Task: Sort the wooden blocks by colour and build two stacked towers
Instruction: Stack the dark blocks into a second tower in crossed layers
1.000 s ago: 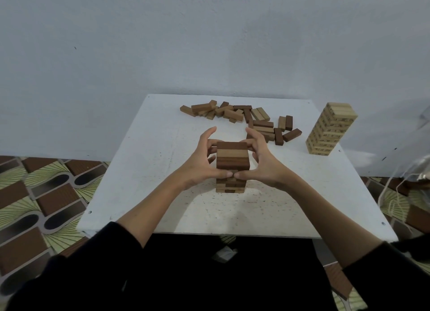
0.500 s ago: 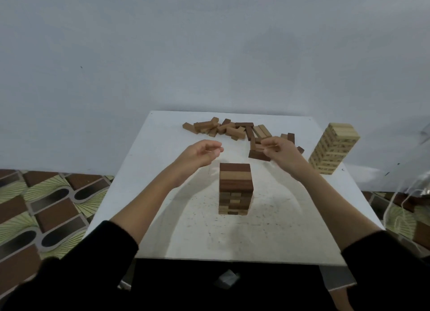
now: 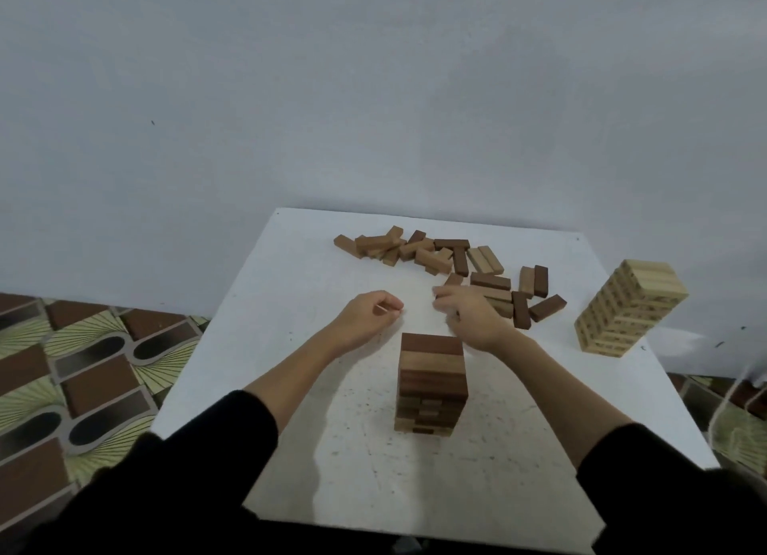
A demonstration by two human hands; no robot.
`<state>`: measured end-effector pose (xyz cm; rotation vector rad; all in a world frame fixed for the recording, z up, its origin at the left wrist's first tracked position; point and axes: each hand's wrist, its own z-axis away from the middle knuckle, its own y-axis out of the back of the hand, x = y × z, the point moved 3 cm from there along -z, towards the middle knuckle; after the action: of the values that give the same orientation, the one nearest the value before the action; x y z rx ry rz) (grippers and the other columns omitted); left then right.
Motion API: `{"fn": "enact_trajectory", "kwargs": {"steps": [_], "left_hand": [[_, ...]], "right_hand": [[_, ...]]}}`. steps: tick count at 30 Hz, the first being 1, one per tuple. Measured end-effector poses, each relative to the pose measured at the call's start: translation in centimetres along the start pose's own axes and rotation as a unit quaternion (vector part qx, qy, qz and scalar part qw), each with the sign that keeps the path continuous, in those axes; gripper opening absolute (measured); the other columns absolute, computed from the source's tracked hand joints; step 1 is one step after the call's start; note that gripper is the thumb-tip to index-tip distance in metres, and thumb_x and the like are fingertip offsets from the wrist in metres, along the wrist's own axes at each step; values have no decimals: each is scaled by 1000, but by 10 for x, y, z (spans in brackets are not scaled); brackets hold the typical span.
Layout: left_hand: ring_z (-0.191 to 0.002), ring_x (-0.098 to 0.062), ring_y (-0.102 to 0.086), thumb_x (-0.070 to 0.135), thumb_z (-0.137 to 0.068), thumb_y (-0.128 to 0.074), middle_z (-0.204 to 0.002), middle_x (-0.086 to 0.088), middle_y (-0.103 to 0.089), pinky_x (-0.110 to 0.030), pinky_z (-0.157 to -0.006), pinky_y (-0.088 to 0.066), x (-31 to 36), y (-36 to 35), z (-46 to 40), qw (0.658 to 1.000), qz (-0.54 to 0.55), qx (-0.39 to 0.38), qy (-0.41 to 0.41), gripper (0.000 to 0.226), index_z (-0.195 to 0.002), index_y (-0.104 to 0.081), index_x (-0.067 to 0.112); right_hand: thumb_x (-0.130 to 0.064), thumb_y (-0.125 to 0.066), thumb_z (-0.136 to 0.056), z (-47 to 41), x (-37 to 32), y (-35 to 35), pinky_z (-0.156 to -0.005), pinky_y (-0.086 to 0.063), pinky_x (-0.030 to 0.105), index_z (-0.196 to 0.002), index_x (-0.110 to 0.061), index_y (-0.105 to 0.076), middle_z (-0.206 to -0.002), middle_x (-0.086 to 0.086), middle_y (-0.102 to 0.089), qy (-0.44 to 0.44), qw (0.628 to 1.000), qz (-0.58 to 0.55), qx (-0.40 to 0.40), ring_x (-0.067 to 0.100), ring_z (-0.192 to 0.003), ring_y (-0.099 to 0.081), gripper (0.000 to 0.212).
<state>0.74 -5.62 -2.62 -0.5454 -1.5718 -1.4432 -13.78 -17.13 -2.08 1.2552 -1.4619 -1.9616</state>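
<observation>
Item: brown tower [image 3: 431, 388], nearest, standing upright on the white surface [image 3: 290, 305] between the two forearms; layers look squared, nothing touching it. Blocks judged light, rigid, smooth-faced and not fragile, though a stack of them likely topples under a sideways nudge; best taken one at a time by the long side faces, thumb opposite fingers. Left hand [image 3: 367, 316]: beyond the tower and to its left, hovering low, its grip loosely curled and holding nothing visible. Right hand [image 3: 471, 316]: at the near edge of the loose blocks [image 3: 456, 264], fingers bent down among them; whether its grip has taken a block cannot be told. Far right: pale tower [image 3: 626, 305], complete-looking, well apart from both hands.
</observation>
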Motion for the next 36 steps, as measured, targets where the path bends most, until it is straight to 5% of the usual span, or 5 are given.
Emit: {"fn": "enact_trajectory", "kwargs": {"steps": [3, 16, 20, 23, 36], "left_hand": [[-108, -12, -53, 15, -96, -53, -124, -4, -56, -19, -86, -41, 5, -2, -15, 998, -49, -1, -27, 25, -120, -57, 11], [-141, -23, -27, 9, -94, -53, -154, -7, -28, -31, -113, -22, 39, -39, -63, 945, -255, -184, -94, 58, -147, -30, 9], [-128, -23, -40, 21, -96, -51, -147, -5, -32, -31, -95, -38, 21, -38, -58, 935, -307, -150, -91, 62, -150, -21, 18], [-143, -18, -15, 25, -97, -50, -158, -1, -15, -34, -112, -26, 20, -35, -54, 916, -354, -131, -132, 60, -149, -21, 14], [-124, -19, -34, 2, -93, -47, -140, -6, -33, -24, -95, -33, 7, -18, -28, 960, -250, -87, -90, 41, -132, -43, 12]], "right_hand": [[10, -43, -86, 0, 8, 12, -109, -21, 28, -118, -4, -61, -134, 7, -51, -34, 998, 8, 57, 22, -130, -36, 40], [-9, -50, -94, 10, 44, 17, -92, -32, 27, -120, -6, -63, -119, 9, -52, -134, 986, 33, 95, 24, -112, -40, 29], [-19, -49, -96, 4, 36, 10, -88, -35, 29, -121, -12, -64, -118, 6, -53, -135, 984, 58, 103, 25, -111, -39, 29], [-24, -48, -97, -2, 31, 6, -92, -40, 33, -122, -15, -63, -121, 6, -54, -172, 973, 80, 130, 26, -113, -41, 30], [-33, -65, -86, -29, 6, 4, -76, -53, 39, -68, -19, -53, -107, 5, -57, -225, 960, -8, 166, 25, -97, -56, 25]]}}
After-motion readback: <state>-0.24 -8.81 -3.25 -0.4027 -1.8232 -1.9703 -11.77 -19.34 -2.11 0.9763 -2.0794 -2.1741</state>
